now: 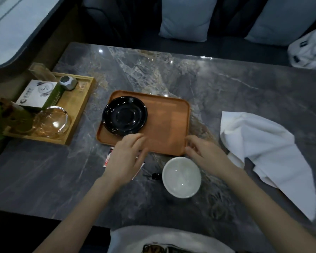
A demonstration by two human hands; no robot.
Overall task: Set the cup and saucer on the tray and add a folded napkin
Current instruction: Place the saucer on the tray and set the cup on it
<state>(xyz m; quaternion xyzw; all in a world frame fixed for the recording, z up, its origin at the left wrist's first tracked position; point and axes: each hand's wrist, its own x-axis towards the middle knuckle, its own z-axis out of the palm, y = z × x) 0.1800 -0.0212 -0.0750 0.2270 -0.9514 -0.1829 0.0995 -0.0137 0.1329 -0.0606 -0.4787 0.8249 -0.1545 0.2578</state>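
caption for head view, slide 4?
Black saucer on orange tray; white cup and unfolded napkin on the table.

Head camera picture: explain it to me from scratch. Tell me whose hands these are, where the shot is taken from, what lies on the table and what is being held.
There is no machine here. A person wears a wide-angle camera on the head, looking forward and down, so both bare arms reach in from below.

On the marble table lies an orange tray with a black saucer on its left half. The white cup stands on the table in front of the tray, not yet on it. A white napkin lies loosely spread on the right. A wooden tray of oddments sits far left.

The left hand hovers at the tray's near edge; the right hand is at its near right corner. Neither holds anything.
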